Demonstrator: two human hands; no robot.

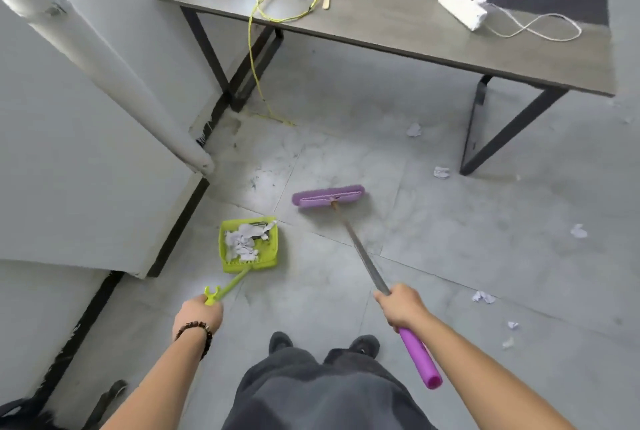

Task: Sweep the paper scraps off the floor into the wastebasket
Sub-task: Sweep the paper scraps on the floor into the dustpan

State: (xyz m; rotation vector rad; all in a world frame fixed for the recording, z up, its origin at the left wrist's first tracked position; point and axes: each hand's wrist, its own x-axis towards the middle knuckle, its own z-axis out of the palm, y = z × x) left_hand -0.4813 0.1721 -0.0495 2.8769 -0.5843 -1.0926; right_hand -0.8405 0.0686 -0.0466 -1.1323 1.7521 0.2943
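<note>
A lime-green dustpan (pixel 249 246) is gripped by its thin handle in the left hand (pixel 198 317), fingers curled round the end; pan sits on the tiled floor (pixel 450 239), w/ white paper scraps (pixel 244 239) heaped inside. The purple broom (pixel 328 196) is held by the right hand (pixel 401 306), closed round the shaft just above the foam grip; head rests on floor, right of the pan & apart from it. More loose scraps (pixel 483 297) are scattered to the right, near a grey table (pixel 398 24). No wastebasket is seen.
</note>
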